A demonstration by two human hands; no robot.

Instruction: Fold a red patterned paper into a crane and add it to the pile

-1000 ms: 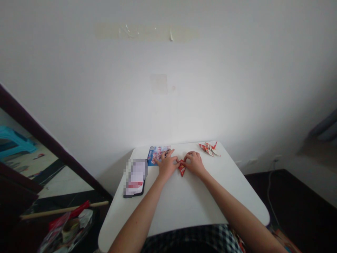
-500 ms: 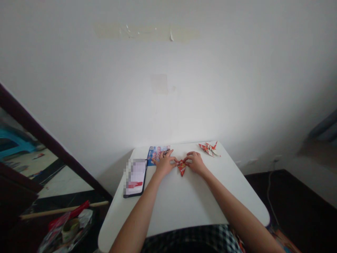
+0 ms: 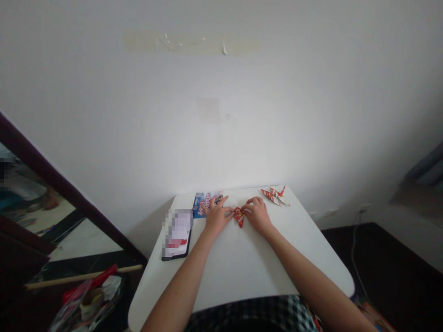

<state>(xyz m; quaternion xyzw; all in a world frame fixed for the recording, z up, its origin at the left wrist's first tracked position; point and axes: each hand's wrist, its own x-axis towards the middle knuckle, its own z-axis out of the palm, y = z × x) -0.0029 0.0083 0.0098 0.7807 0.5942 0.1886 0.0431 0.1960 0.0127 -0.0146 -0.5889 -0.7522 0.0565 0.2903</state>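
Observation:
Between my hands is a small red folded paper, its point towards me, near the middle of the white table. My left hand pinches its left upper corner with thumb and forefinger; the other fingers spread over a blue printed sheet. From the other side, my right hand pinches the right upper corner, with its fingers bent. Beyond my right hand lie red-and-white folded paper figures, close together; I cannot tell how many.
A phone lies on the table's left side, its screen lit and partly blurred. The wall stands right behind the table. On the floor at left are a wooden stick, a plastic bag of items and a dark-framed mirror.
The folded paper looks slightly narrower and turned a little between my fingers. Both hands stay nearly in place. In the mirror, part of a person now shows.

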